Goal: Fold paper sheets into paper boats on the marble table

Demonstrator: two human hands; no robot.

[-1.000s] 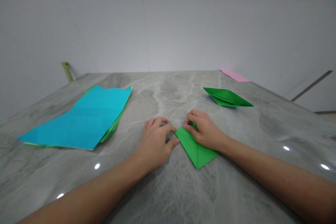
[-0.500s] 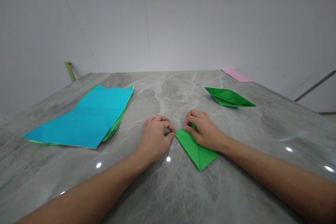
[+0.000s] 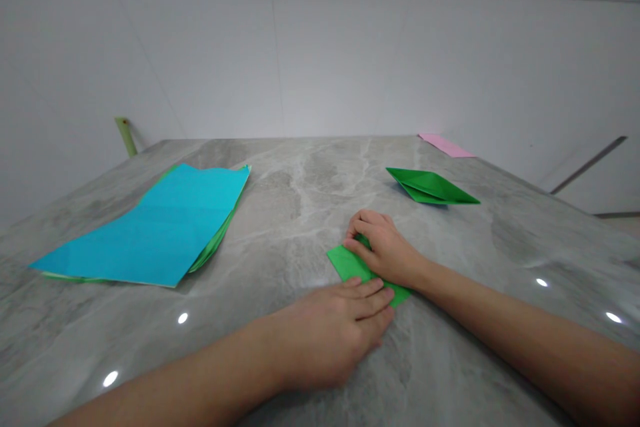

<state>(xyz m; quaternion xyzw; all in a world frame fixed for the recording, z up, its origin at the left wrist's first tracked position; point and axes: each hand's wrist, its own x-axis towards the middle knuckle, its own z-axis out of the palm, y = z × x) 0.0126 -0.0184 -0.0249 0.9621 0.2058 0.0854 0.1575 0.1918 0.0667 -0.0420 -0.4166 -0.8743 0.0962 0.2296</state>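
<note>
From the head camera, the folded green paper (image 3: 350,264) lies flat on the grey marble table (image 3: 310,213), a little right of centre and on the near half of it, and both hands sit on it. Its visible part is a slanted strip whose long axis runs from the far left, where a free corner pokes out, to the near right, where the paper disappears under the hands. The right hand (image 3: 383,255) comes in from the near right and rests on the far side of the strip, its fingers (image 3: 361,225) curled down so the tips press the paper's upper edge; it is a pinning hold, not a lift. The left hand (image 3: 335,330) lies across the near end, palm down and flat, its fingers (image 3: 367,293) stretched out side by side toward the right and covering the paper's near corner, so it is open and pressing and grasps nothing. The two hands almost meet over the strip, the left one nearer the viewer, the right one farther off. Well apart to the far left lies a stack of blue sheets (image 3: 160,227) with green ones beneath; to the far right sits a folded green shape (image 3: 430,187), and beyond it a pink sheet (image 3: 447,145) at the table's edge.
</note>
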